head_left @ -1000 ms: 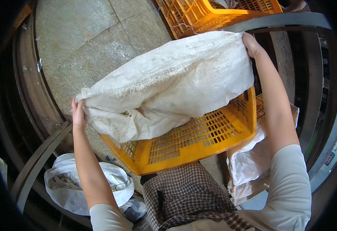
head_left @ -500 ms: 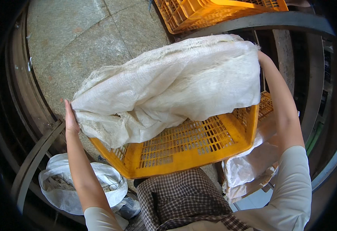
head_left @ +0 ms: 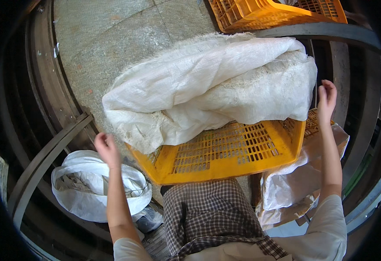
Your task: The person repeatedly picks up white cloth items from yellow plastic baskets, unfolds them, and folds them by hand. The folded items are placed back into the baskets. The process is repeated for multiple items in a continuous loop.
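Note:
A white woven plastic sheet (head_left: 190, 82), frayed along its edges, drapes over the far part of a yellow plastic crate (head_left: 225, 167). The crate's slotted near wall and rim show below the cloth; what lies under the sheet is hidden. Left of the crate, my left hand (head_left: 107, 150) is off the cloth, slightly blurred, with loosely bent fingers and nothing in them. My right hand (head_left: 327, 101) is raised just beyond the sheet's right end, fingers bent and apart, also holding nothing.
A white woven sack (head_left: 75, 206) with its mouth open stands at the lower left. Another orange crate (head_left: 247, 17) is at the far side. Dark metal rails (head_left: 46, 152) flank the stone floor (head_left: 107, 48). White-lined packaging (head_left: 286, 187) sits right of my lap.
Both hands have let go of the sheet's ends and drawn back, the left downward and the right outward. The sheet's right end hangs more loosely. The whole view has shifted a little.

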Action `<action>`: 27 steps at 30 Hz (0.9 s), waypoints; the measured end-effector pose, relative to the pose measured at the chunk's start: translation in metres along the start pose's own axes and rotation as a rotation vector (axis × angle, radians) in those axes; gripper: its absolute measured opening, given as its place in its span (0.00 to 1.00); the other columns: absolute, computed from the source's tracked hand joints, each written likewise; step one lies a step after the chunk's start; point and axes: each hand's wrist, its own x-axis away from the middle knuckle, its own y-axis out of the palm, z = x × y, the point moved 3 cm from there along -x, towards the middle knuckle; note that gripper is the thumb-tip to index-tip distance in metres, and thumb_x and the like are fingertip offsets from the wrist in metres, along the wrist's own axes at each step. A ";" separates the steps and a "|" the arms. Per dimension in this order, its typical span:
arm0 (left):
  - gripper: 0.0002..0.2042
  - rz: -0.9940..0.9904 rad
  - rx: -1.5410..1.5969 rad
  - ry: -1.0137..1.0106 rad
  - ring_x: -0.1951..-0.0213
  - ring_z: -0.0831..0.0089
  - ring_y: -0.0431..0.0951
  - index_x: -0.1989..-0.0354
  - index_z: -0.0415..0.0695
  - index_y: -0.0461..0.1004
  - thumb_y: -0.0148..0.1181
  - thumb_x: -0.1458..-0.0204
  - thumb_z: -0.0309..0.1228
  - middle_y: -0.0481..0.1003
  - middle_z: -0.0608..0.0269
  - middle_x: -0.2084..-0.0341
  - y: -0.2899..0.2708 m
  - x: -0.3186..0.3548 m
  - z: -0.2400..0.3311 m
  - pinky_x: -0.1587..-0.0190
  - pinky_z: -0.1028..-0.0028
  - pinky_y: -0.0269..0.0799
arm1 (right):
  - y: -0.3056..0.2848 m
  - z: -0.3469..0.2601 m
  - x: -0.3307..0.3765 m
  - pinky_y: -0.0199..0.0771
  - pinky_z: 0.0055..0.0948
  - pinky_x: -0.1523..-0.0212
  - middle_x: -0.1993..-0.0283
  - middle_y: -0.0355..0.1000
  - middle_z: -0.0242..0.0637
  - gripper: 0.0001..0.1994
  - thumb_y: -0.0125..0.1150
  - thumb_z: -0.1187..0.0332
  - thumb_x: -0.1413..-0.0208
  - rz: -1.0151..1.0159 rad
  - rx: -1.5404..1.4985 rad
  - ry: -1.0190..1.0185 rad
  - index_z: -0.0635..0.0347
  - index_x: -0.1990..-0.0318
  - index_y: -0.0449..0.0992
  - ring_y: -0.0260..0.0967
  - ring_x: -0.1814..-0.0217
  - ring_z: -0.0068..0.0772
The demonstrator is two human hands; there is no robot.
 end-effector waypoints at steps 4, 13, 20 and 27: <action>0.35 -0.567 -0.260 0.542 0.58 0.51 0.71 0.47 0.34 0.62 0.66 0.60 0.45 0.72 0.44 0.63 0.084 0.043 0.076 0.54 0.60 0.66 | 0.092 -0.081 0.045 0.51 0.45 0.37 0.43 0.65 0.42 0.23 0.57 0.62 0.50 -0.597 0.723 -0.833 0.58 0.46 0.66 0.57 0.37 0.40; 0.13 -1.077 -0.427 0.607 0.59 0.59 0.72 0.63 0.47 0.73 0.53 0.59 0.28 0.73 0.59 0.65 -0.065 0.188 -0.038 0.54 0.58 0.64 | -0.075 -0.001 0.194 0.53 0.48 0.44 0.65 0.65 0.34 0.16 0.60 0.71 0.63 -0.817 0.948 -0.613 0.51 0.62 0.73 0.61 0.55 0.39; 0.21 -1.369 -0.964 0.549 0.34 0.68 0.46 0.42 0.51 0.63 0.40 0.45 0.34 0.60 0.68 0.40 -0.028 0.239 -0.099 0.35 0.55 0.38 | -0.095 0.048 0.255 0.43 0.52 0.37 0.57 0.67 0.34 0.08 0.54 0.68 0.56 -0.704 0.980 -0.168 0.53 0.66 0.75 0.60 0.45 0.39; 0.16 -1.129 -0.560 -0.373 0.43 0.62 0.63 0.50 0.43 0.69 0.43 0.45 0.33 0.67 0.58 0.46 0.012 0.234 -0.161 0.43 0.62 0.56 | -0.093 0.077 0.252 0.49 0.44 0.41 0.53 0.64 0.41 0.16 0.57 0.65 0.56 -0.523 1.067 -0.171 0.60 0.59 0.71 0.58 0.46 0.45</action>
